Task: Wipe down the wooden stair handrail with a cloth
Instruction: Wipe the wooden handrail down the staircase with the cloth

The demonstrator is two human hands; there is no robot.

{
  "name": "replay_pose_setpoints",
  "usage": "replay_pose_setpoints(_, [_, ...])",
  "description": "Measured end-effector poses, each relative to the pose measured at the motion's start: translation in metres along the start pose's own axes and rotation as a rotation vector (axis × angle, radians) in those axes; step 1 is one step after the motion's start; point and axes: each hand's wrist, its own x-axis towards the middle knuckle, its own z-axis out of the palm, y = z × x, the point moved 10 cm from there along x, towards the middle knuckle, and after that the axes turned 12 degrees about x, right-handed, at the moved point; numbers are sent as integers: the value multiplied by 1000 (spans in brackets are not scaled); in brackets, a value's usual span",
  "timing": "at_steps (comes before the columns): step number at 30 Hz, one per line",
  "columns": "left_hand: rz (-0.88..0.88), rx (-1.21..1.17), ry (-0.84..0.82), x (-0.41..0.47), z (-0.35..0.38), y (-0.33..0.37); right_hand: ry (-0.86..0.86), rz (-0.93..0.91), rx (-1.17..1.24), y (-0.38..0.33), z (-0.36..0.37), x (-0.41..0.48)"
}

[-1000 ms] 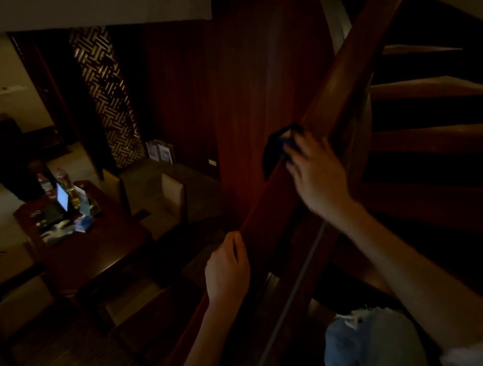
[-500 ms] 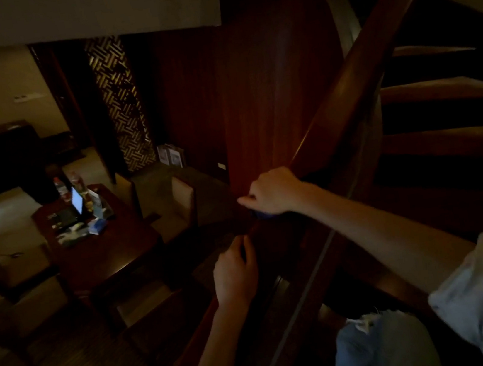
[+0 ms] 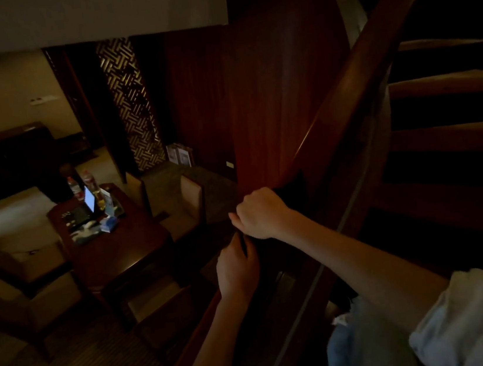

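Observation:
The dark wooden handrail runs from the upper right down to the lower middle of the view. My right hand is curled over the rail and grips a dark cloth, of which only a corner shows behind the knuckles. Just below it, my left hand holds the rail with its fingers wrapped over the outer edge. The two hands nearly touch. Most of the cloth is hidden under my right hand.
Carpeted stair treads climb on the right behind the rail. Below on the left stands a wooden table with a lit laptop, bottles and chairs. A curved wood-panelled wall rises behind the rail.
My right hand has slid the cloth down the rail from higher up and now sits just above my left hand. My left hand has kept its hold on the rail.

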Motion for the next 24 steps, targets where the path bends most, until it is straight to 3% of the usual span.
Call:
replay_pose_setpoints(10, [-29,-85,9,-4,-4,-1,-3,-9,144,11,6,0])
replay_pose_setpoints(16, [-102,-96,2,-4,-5,-1,64,171,148,141,-59,16])
replay_pose_setpoints(18, [-157,-57,0,-7,-4,-5,33,163,150,156,-66,22])
replay_pose_setpoints(24, [-342,66,30,-14,-4,-5,-114,-36,95,50,-16,-3])
